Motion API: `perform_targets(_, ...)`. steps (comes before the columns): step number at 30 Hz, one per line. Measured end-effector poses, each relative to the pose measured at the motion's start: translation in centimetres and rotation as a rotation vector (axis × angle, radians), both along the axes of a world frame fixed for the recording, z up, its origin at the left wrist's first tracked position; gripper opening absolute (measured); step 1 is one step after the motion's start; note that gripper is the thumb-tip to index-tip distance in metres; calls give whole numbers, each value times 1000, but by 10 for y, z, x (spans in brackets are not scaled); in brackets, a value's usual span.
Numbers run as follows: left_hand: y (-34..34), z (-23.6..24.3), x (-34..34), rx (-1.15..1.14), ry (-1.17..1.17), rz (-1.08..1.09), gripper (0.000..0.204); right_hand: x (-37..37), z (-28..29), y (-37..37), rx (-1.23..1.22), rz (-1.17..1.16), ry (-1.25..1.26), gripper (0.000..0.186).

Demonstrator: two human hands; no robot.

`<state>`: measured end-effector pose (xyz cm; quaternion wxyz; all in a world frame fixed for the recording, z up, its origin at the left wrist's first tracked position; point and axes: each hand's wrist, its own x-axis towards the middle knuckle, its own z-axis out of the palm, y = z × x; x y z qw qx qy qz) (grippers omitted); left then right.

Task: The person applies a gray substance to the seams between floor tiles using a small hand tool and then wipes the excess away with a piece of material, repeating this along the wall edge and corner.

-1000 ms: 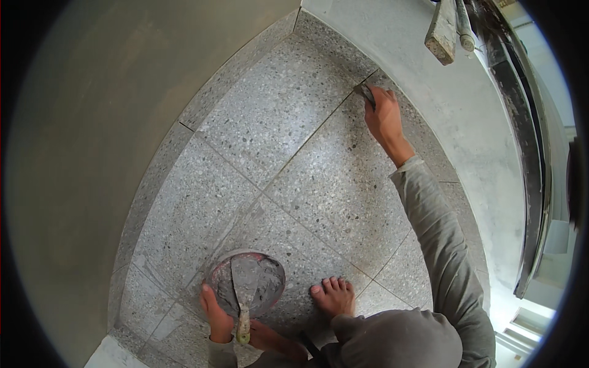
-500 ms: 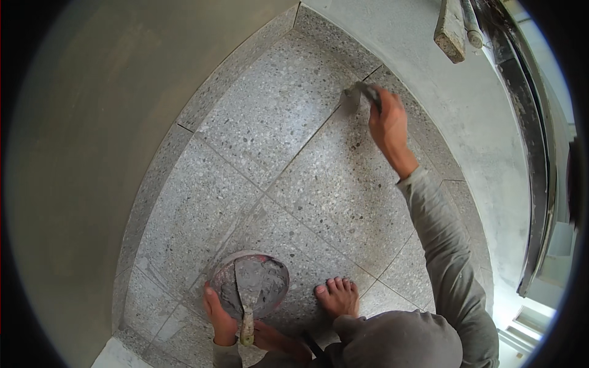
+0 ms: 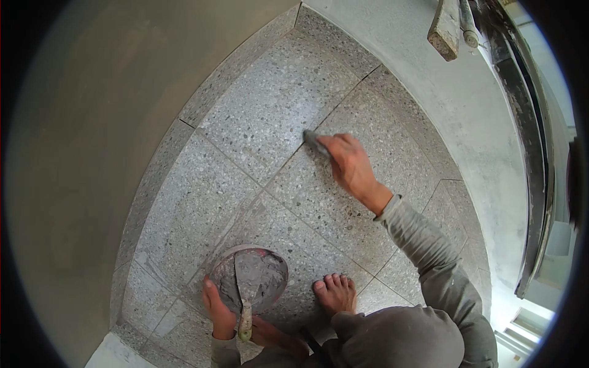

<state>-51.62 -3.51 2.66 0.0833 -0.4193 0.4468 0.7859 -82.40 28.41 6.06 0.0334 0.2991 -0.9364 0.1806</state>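
Note:
My right hand [image 3: 354,165] grips a small dark-grey scraper [image 3: 315,142], partly hidden by my fingers. Its tip meets the dark joint between two large speckled floor tiles. Low and to the left, my left hand [image 3: 219,308] is curled against the outer side of a round, reddish bowl [image 3: 285,288]. Thick grey grout [image 3: 270,270] fills much of the bowl. Across the rim lies a putty knife [image 3: 245,322], its wide blade on the grout and its worn handle pointing toward me, beside my left hand.
Speckled tiles [image 3: 208,184] with thin joints cover the floor, and matching skirting [image 3: 239,61] lines the walls. My bare foot [image 3: 336,293] stands right of the bowl. A crusted block [image 3: 445,37] and a rod [image 3: 470,34] are at the upper right.
My right hand has drawn the scraper down and left along the joint, away from the skirting. My left hand stays at the bowl.

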Motion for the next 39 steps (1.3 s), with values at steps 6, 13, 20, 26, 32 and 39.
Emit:
perform_targets(6, 8, -3, 5, -54, 13, 82, 64, -31, -4, 51, 6, 62, 153, 35)
perform_targets(13, 1, 8, 0, 27, 57, 10, 69, -73, -3, 75, 197, 177, 184, 51)
perform_targets(20, 5, 1, 12, -115, -44, -11, 68, -73, 29, 83, 141, 0, -77, 46)
perform_targets(26, 6, 9, 5, -93, -36, 19, 69, -74, 10, 31, 206, -297, 214, 40)
perform_targets(32, 6, 6, 10, -98, -25, 30, 70, 17, 20, -12, 142, 14, -48, 37)
perform_targets(39, 3, -38, 45, -69, 222, 15, 68, -29, 22, 27, -7, 96, 141, 41)
